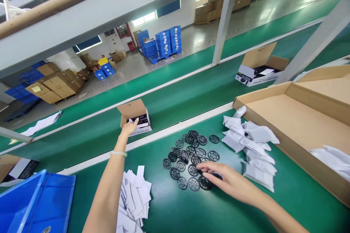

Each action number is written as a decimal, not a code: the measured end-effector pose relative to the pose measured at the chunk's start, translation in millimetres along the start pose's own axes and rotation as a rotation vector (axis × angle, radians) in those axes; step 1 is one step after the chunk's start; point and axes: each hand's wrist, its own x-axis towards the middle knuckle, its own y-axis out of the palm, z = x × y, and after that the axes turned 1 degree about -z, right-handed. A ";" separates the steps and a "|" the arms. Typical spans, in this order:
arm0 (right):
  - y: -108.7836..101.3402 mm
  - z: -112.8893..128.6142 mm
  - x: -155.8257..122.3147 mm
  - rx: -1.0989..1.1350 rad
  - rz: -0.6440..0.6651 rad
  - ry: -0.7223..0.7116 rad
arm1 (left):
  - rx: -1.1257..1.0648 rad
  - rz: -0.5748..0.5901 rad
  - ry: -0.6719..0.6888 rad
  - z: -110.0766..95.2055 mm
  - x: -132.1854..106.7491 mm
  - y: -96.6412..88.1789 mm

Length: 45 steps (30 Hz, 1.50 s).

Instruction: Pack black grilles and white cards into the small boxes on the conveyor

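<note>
My left hand (pixel 130 126) reaches into a small open carton (pixel 132 109) on the green conveyor belt, over dark items and a white slip. Its fingertips are partly hidden there, so its grip is unclear. At the edge of a scatter of black spoked discs (pixel 194 184) is my right hand (pixel 218 176). Thumb and forefinger close together on a black disc at the near right of the group; the fingers cover part of it. Below my left forearm lies a loose pile of white paper slips (pixel 135 196).
White wrapped packets (pixel 259 153) lie right of the discs, against a large shallow cardboard box (pixel 273 98). A blue bin (pixel 54 204) stands at the lower left. Another open carton (pixel 255 72) sits farther along the belt. A grey post (pixel 225 18) rises beyond the belt.
</note>
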 end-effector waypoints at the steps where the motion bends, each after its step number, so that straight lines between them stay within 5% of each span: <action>1: -0.2 -1.9 -2.6 0.009 0.009 0.003 | -0.025 0.006 0.006 -1.3 -1.0 -1.2; 10: -4.4 -12.0 -20.1 0.074 -0.020 0.037 | -0.176 -0.039 0.053 -15.0 -1.8 4.1; 25: -11.3 -16.5 -33.3 0.090 -0.084 0.052 | 0.063 0.036 -0.212 -83.8 48.7 12.6; 29: -18.3 -21.5 -25.6 0.006 -0.110 -0.008 | 0.083 0.092 -0.104 -97.6 48.7 12.1; 34: -39.8 -52.0 12.7 -0.470 -0.384 -0.110 | 0.118 0.177 0.063 -110.5 43.2 5.9; 39: -49.8 -89.3 51.6 -0.863 -0.407 -0.046 | 0.213 0.113 0.243 -119.8 38.6 -2.3; 45: -44.2 -108.6 59.7 -0.927 -0.438 -0.074 | 0.306 0.037 0.359 -135.0 36.7 2.1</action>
